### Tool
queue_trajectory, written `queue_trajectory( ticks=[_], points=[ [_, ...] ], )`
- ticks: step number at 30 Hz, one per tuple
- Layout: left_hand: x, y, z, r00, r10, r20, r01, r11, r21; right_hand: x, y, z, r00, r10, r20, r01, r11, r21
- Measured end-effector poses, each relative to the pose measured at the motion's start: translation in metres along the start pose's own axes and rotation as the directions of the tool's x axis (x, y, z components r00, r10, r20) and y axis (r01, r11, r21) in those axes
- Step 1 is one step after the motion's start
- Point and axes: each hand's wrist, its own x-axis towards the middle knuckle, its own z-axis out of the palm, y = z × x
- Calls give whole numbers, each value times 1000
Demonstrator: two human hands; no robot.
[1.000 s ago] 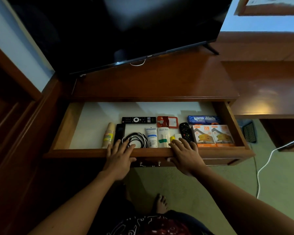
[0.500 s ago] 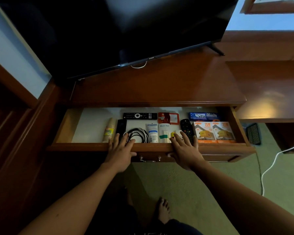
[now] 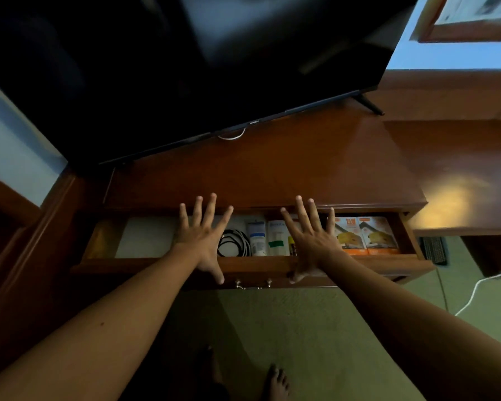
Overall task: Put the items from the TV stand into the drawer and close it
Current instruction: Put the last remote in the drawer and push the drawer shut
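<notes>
Nearest the camera, a bare foot [image 3: 276,382] stands on green carpet [image 3: 301,328]. Two bare forearms reach forward from the lower corners toward a wooden drawer [image 3: 156,266] that is partly open under the top of the TV stand [image 3: 272,169].

The left hand [image 3: 204,238] is spread flat with fingers wide apart, gripping nothing; its heel and thumb lie over the drawer's front rail and its fingertips reach toward the stand's front edge. The right hand [image 3: 308,241] is likewise splayed and empty, its thumb down on the drawer front beside two small metal knobs [image 3: 253,283].

Inside the drawer, from left to right, lie a coil of black and white cable [image 3: 233,243] just beside the left hand, a white tube with a blue label [image 3: 256,237], a white packet with a green mark [image 3: 276,237], and two orange and white boxes [image 3: 363,235] side by side near the right wall. The left part of the white drawer floor is bare.

Beyond, the polished stand top carries no loose items. A large black television [image 3: 185,68] stands at its rear, with a loop of white wire [image 3: 231,136] beneath its lower edge. A white cord [image 3: 475,290] trails across the carpet at right.
</notes>
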Motion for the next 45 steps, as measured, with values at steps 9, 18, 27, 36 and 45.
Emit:
queue_trajectory(
  ticks=[9, 18, 27, 36, 45],
  points=[
    [44, -14, -12, 999, 3, 34, -1, 998, -66, 44, 19, -15, 999, 47, 10, -47, 999, 17],
    [59, -25, -14, 986, -7, -168, -10, 995, -102, 66, 36, -18, 992, -10, -129, 10, 1000, 3],
    [72, -32, -1, 993, 10, -115, -20, 996, -88, 77, 43, -9, 984, -56, -169, 62, 998, 28],
    [73, -31, 2, 984, -5, -176, -11, 996, -91, 79, 45, -6, 981, -41, -190, 51, 998, 48],
    [77, -28, 10, 961, -48, -273, 15, 992, -122, 83, 41, -1, 966, 7, -258, 11, 998, 69]
  ],
)
